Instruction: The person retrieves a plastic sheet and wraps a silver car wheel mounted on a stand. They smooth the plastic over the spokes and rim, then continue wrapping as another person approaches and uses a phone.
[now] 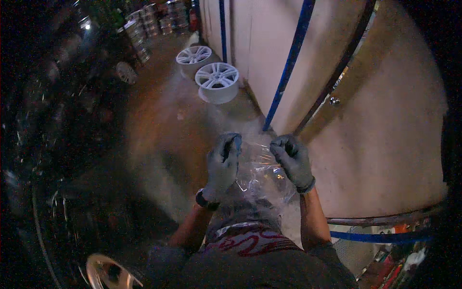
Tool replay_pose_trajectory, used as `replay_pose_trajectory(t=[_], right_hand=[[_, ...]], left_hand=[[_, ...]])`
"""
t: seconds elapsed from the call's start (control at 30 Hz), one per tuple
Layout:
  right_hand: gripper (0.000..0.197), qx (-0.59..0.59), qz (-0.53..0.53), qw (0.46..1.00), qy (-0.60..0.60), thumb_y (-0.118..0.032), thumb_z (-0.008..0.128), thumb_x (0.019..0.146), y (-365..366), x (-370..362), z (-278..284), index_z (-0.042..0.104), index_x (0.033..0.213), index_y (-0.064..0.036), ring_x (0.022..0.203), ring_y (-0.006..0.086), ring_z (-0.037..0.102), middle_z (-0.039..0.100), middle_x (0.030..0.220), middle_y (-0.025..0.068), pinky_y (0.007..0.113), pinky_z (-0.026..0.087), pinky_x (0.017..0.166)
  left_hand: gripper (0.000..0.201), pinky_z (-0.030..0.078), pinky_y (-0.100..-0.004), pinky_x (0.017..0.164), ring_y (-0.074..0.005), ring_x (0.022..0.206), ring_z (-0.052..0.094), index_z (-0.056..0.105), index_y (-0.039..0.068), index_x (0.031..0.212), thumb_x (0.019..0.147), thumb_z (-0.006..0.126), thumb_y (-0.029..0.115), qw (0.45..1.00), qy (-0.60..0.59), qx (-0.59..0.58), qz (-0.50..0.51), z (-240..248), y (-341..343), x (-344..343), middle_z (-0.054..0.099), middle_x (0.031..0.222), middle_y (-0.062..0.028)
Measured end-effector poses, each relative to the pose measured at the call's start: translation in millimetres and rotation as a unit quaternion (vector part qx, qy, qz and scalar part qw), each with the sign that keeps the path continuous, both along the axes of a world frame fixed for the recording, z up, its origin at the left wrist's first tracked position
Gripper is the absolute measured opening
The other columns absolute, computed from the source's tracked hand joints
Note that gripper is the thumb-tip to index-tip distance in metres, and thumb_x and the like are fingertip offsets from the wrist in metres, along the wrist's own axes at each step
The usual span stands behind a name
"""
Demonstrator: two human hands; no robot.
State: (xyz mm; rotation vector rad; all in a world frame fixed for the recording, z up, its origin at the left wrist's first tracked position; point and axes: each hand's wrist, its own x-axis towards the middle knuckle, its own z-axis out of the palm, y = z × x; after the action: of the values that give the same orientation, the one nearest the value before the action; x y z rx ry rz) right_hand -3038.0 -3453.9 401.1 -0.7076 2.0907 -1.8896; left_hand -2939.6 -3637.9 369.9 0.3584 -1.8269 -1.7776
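Observation:
A clear, crinkled plastic bag or sheet [263, 180] hangs between my two hands, in front of my body. My left hand [223, 164], in a grey glove with a dark band at the wrist, has its fingers curled closed at the plastic's left edge. On the other side my right hand [293, 161], gloved alike, pinches the plastic's right edge between thumb and fingers. Glare lies on the film, and I cannot make out anything inside it.
Two white wheel rims, one nearer [217, 82] and one farther [193, 57], lie on the floor ahead. Pale panels [375, 135] with a round knob [335, 100] and blue-edged posts [288, 67] stand to the right. Stacked wheels [149, 21] are at the back; another wheel [110, 272] is lower left.

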Motion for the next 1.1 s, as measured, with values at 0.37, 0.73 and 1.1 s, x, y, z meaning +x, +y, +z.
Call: replay_pose_trajectory(t=[0.37,0.73,1.1], right_hand=[[0.016,0.092,0.117,0.989,0.023,-0.008,0.07,0.088,-186,-169,-41,0.069,0.101,0.0008,0.077,0.0085,0.06,0.069,0.087,0.0039,0.024,0.049,0.07],[0.015,0.102,0.361,0.926,0.035,-0.009,0.068,0.092,-486,-306,-23,0.068,0.104,0.0001,0.072,0.0053,0.057,0.067,0.082,0.0028,0.022,0.047,0.063],[0.019,0.119,0.367,0.921,0.063,-0.006,0.068,0.091,-675,-431,-1,0.067,0.109,0.0011,0.073,0.0046,0.057,0.068,0.083,0.002,0.021,0.046,0.063]], left_hand=[[0.019,0.048,-0.0274,0.078,-0.0114,0.09,0.056,0.061,0.002,0.113,0.096,0.059,0.011,0.997,0.018,0.068,0.025,-49,-170,-129,0.062,0.104,-0.0044],[0.036,0.053,-0.0333,0.083,-0.0162,0.1,0.061,0.059,0.002,0.122,0.091,0.069,0.017,0.99,-0.055,-0.095,0.09,-20,-403,-237,0.062,0.114,-0.0111],[0.014,0.051,-0.0311,0.079,-0.0159,0.089,0.064,0.061,-0.001,0.104,0.093,0.062,0.007,0.98,-0.08,-0.016,0.182,-9,-574,-368,0.066,0.094,-0.0118]])
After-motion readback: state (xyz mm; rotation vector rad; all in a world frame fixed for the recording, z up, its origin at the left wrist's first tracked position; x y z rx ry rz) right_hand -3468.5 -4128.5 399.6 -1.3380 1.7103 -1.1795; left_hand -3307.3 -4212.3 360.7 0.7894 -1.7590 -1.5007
